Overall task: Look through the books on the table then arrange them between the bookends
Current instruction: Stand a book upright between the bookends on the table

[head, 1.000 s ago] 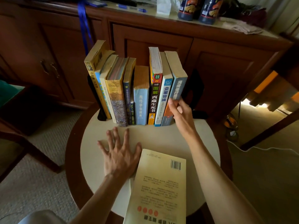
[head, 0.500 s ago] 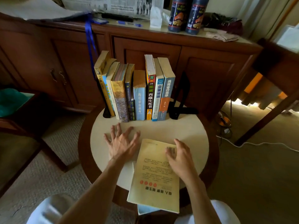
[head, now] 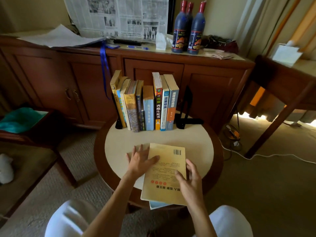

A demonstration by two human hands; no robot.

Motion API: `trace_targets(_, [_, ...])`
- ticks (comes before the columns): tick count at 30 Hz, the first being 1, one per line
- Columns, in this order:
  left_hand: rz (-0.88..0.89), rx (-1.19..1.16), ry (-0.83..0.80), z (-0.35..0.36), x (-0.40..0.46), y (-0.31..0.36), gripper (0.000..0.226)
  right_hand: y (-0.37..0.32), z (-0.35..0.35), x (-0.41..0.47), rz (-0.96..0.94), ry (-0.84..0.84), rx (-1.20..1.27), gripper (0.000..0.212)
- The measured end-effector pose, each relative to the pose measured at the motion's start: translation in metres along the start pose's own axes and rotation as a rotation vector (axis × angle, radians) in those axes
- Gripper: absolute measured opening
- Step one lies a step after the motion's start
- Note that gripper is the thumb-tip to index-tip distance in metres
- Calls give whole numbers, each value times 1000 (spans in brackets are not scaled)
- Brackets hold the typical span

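both hands, left hand (head: 140,161) and right hand (head: 187,179), lie open on the yellow book (head: 165,173); next, lift it toward the bookend (head: 185,108).

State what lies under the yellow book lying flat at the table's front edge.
Under the yellow book, a pale blue corner of another book sticks out at the near edge. The rest of it, title included, is covered.

The round bench (head: 196,144), cream top inside a dark wood rim, is carrying a row of upright books (head: 147,106) at its far edge. The row is standing between two black bookends: the left bookend (head: 118,124) is touching it, the right bookend (head: 185,115) is sitting just beside it. A yellow book (head: 166,161) is lying flat near me, overhanging the near rim atop a blue book (head: 156,204).
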State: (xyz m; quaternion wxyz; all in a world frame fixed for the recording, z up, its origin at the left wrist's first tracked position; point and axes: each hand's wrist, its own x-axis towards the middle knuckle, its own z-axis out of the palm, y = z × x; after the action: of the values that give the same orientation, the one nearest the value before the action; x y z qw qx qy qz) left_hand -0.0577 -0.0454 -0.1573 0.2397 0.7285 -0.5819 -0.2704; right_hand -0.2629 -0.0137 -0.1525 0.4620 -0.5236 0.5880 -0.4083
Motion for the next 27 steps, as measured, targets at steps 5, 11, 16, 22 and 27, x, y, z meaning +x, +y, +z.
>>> trace_targets(5, [138, -676, 67, -4, -26, 28, 58, -4, -9, -5, 12, 10, 309, 52])
trace_targets(11, [-69, -1128, -68, -8, -18, 50, 51, -13, -41, -3, 93, -28, 554, 50])
trace_targets(16, [-63, -1251, -235, -5, -8, 57, 32, -13, -68, 4, 212, -139, 478, 82])
trace_targets(22, [79, -453, -90, 15, -9, 43, 33, 2, -78, 33, 81, 41, 428, 59])
trace_targets(27, [91, 292, 72, 32, -29, 15, 49, 12, -81, 65, -60, 101, -139, 40])
